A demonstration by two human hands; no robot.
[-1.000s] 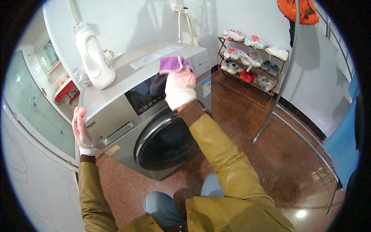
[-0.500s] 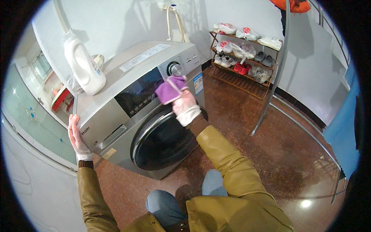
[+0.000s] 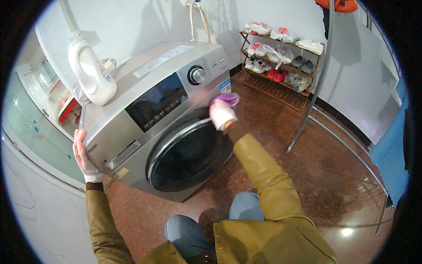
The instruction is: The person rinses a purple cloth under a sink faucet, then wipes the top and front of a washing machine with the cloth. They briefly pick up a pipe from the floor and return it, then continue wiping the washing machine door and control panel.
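Observation:
A silver front-loading washing machine point(image 3: 102, 125) stands before me, with a dark display panel point(image 3: 154, 104), a round dial point(image 3: 196, 75) and a round black door point(image 3: 189, 156). My right hand point(image 3: 223, 115), in a thin pale glove, is closed on a purple cloth point(image 3: 229, 98) at the machine's right front, below the dial and beside the door's upper rim. Part of the cloth sticks out past the fingers, which are somewhat blurred. At the machine's left front edge my gloved left hand point(image 3: 82, 154) rests flat with its fingers stretched upward.
A white detergent bottle point(image 3: 90, 75) stands on the machine's top left. Hoses point(image 3: 202, 24) hang on the wall behind. To the right are a wooden shoe rack point(image 3: 277, 66) with shoes and bags, a metal frame point(image 3: 314, 88) and a blue cloth point(image 3: 389, 152). A glass door point(image 3: 44, 119) is at left.
My right hand has moved right and slightly down with the purple cloth, from beneath the dial toward the machine's right edge. The left hand stays at the left edge.

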